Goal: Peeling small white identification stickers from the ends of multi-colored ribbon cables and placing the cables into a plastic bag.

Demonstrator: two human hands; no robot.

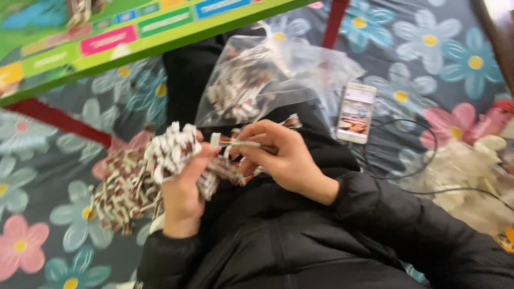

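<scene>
**Both hands busy with bundles of small wire plugs**

Your left hand [182, 187] is closed around a thick bundle of white plugs [171, 150] with short coloured wires; the fingers are wrapped tight and the thumb presses on top. Below and to the left of this hand, a bigger heap of the same plugs [120, 195] lies on the flowered blanket [64, 235], and the bundle you hold touches it.

Your right hand [284, 158] is just beside the left one, over your lap. Its fingers are narrow, pinching one white plug with its wires [235, 143] between thumb and forefinger (the picture is a bit blurred, so I cannot tell how many wires). Some more coloured wires [292, 123] come out behind the knuckles.

Above both hands a clear plastic bag [267, 75] rests on your black jacket [289, 235], with more plugs inside it. A green board [123, 37] with coloured fields crosses the upper left corner of the view.

To the right of the bag, a white phone [356, 112] lies on the blanket with its screen lit. A thin black cable [423, 160] curves near it. At the right edge of the blanket there is another pale heap [471, 166], too blurred to tell more.
</scene>
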